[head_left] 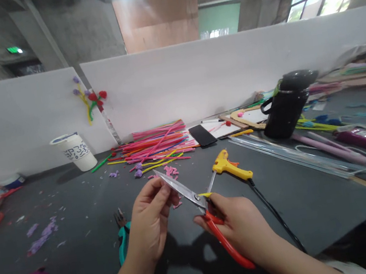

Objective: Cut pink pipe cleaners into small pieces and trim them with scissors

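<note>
Red-handled scissors (228, 243) are in my right hand (240, 220), their blades pointing up and to the left. The blade tips reach the fingertips of my left hand (153, 216), which are pinched together; what they hold, if anything, is too small to make out. A bit of yellow stem shows by the scissors' pivot at my right fingers. Small pink clippings (172, 171) lie on the table just behind my left fingertips. Teal-handled pliers (123, 237) rest beside my left wrist, partly hidden by it.
Behind my hands are a yellow glue gun (231, 166) with a black cord, a phone (202, 135) and a pile of coloured pipe cleaners (156, 143). A white cup (79, 153) stands back left, a black jug (286, 109) back right. Purple scraps (44, 235) lie left.
</note>
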Demonstrator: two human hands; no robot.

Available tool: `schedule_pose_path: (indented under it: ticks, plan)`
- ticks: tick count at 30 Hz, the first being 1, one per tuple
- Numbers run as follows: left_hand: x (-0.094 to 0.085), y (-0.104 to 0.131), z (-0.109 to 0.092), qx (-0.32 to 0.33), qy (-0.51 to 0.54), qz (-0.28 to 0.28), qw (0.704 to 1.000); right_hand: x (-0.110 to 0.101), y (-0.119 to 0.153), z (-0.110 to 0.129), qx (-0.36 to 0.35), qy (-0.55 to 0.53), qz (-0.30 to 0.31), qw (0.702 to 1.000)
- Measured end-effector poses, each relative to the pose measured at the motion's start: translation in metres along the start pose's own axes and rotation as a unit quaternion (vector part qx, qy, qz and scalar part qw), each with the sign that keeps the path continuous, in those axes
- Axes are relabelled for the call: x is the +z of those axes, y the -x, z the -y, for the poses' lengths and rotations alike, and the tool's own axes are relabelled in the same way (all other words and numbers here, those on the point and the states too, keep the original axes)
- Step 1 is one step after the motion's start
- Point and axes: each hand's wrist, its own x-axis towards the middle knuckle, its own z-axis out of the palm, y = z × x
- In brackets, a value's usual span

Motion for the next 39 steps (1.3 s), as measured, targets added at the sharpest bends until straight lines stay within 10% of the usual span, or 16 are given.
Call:
schedule_pose_path:
  ticks: [8,16,22,39]
  plan:
    - [0.002,0.000,-0.001,-0.054,-0.044,0.046,0.996,-0.001,-0.004,-0.001,0.039,-0.138,0.013,0.990]
    - [0.007,0.006,0.012,-0.191,-0.092,0.170,0.962,-0.014,-0.013,0.005,0.108,-0.445,0.046,0.888]
    - [0.006,0.006,0.017,-0.223,-0.112,0.213,0.945,-0.019,-0.012,0.005,0.122,-0.462,0.069,0.876]
    - [0.001,0.000,0.014,-0.117,-0.233,0.095,0.961,-0.006,-0.012,-0.001,0.060,-0.208,0.004,0.976]
